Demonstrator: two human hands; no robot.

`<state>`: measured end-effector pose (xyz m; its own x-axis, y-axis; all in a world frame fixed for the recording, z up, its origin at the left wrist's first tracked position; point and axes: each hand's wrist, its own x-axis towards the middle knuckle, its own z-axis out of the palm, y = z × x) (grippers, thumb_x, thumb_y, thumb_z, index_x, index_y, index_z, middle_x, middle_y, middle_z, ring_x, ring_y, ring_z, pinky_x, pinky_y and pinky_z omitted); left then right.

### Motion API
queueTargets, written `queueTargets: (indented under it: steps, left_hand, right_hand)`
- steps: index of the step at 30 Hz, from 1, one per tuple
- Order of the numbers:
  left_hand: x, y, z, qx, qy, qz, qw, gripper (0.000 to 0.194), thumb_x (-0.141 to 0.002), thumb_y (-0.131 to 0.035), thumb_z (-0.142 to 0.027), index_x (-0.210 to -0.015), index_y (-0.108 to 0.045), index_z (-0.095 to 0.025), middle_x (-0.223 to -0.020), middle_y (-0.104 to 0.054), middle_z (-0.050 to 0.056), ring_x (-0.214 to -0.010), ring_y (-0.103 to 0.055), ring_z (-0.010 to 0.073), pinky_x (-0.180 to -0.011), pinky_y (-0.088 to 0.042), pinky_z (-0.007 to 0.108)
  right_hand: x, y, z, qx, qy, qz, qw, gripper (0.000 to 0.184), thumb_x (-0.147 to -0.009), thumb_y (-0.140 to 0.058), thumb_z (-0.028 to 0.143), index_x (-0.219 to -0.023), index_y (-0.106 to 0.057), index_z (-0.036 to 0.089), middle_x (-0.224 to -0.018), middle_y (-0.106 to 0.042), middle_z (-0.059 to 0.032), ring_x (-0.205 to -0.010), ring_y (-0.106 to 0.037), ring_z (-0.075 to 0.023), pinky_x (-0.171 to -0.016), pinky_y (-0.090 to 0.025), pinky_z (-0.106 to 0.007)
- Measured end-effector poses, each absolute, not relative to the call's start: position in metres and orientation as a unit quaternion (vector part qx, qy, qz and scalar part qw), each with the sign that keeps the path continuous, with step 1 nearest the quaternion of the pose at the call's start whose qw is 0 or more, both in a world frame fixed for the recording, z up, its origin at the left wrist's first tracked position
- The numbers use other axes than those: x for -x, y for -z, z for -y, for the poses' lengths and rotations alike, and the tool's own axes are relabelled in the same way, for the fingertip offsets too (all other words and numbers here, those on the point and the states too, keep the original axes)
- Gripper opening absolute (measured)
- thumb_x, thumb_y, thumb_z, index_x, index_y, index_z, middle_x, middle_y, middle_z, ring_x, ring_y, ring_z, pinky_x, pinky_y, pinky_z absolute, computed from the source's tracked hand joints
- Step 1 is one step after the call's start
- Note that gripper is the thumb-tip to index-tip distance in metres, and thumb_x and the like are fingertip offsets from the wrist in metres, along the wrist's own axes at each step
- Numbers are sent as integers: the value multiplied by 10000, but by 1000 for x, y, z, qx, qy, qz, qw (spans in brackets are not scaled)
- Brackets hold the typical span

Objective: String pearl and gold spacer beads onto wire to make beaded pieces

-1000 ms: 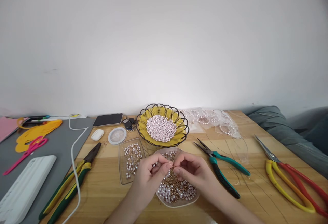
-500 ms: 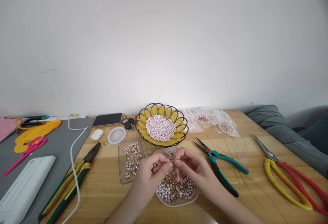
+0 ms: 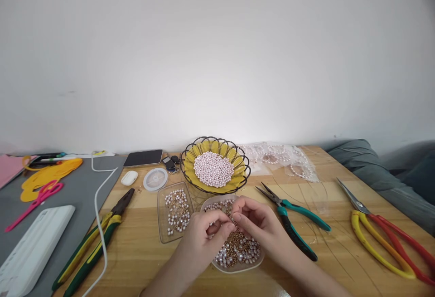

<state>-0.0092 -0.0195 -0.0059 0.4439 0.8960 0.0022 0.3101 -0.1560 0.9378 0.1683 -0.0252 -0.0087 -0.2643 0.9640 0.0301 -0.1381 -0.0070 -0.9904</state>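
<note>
My left hand (image 3: 207,238) and my right hand (image 3: 254,220) meet over a white plastic tub (image 3: 234,270), thumbs pinched against the forefingers. Whatever lies between the fingertips is too small to make out. The tub holds loose pale pearl beads (image 3: 249,251) and small gold beads (image 3: 233,249), partly covered by my hands. Just left of my left hand stands a clear rectangular tray (image 3: 162,224) with pearl and gold pieces in it. Behind the tub is a yellow basket with a black wire rim (image 3: 244,152), filled with pale pearl beads (image 3: 213,169).
Teal-handled long-nose pliers (image 3: 288,215) and red-and-yellow scissors (image 3: 374,229) lie to the right. Green-yellow pliers (image 3: 98,242), a white cable (image 3: 98,211), a power strip (image 3: 37,247) and pink scissors (image 3: 37,202) lie left. A phone (image 3: 143,158) and spool (image 3: 155,179) sit behind; bagged bead strands (image 3: 282,156) lie at back right.
My left hand has moved slightly right, its fingertips now closer to the right hand's. My right hand stays nearly in place, still pinching.
</note>
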Motion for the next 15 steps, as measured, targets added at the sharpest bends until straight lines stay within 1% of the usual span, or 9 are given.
queueTargets:
  steps: [2, 6, 12, 15]
  left_hand:
    - [11, 4, 21, -697, -303, -420, 497, 322, -943, -502, -356, -734, -642, -155, -565, -385, -53, -514, -335, 116, -492, -224, 248]
    - [13, 1, 22, -698, -296, -411, 507, 315, -961, -474, -330, -757, -639, -156, -588, -455, -33, -507, -361, 113, -487, -236, 241]
    - [15, 2, 23, -703, -293, -400, 509, 330, -971, -468, -334, -710, -590, -173, -595, -481, -20, -527, -400, 122, -506, -268, 240]
    - [16, 2, 23, -709, -293, -394, 506, 356, -989, -456, -357, -707, -574, -176, -623, -510, -11, -552, -418, 126, -532, -288, 242]
  right_hand:
    - [-169, 9, 26, 390, -591, 534, 462, 345, -906, -706, 505, -791, -607, 195, -629, -537, 39, -542, -423, -110, -513, -340, -245]
    - [-170, 11, 26, 408, -570, 544, 461, 339, -926, -677, 501, -793, -607, 197, -648, -545, 29, -588, -447, -128, -552, -347, -262]
    - [-171, 11, 27, 409, -557, 561, 456, 366, -926, -654, 535, -795, -596, 199, -665, -489, 36, -612, -426, -141, -576, -340, -276]
    - [-172, 12, 28, 410, -561, 566, 444, 380, -935, -634, 554, -807, -588, 199, -660, -490, 35, -614, -425, -144, -582, -338, -276]
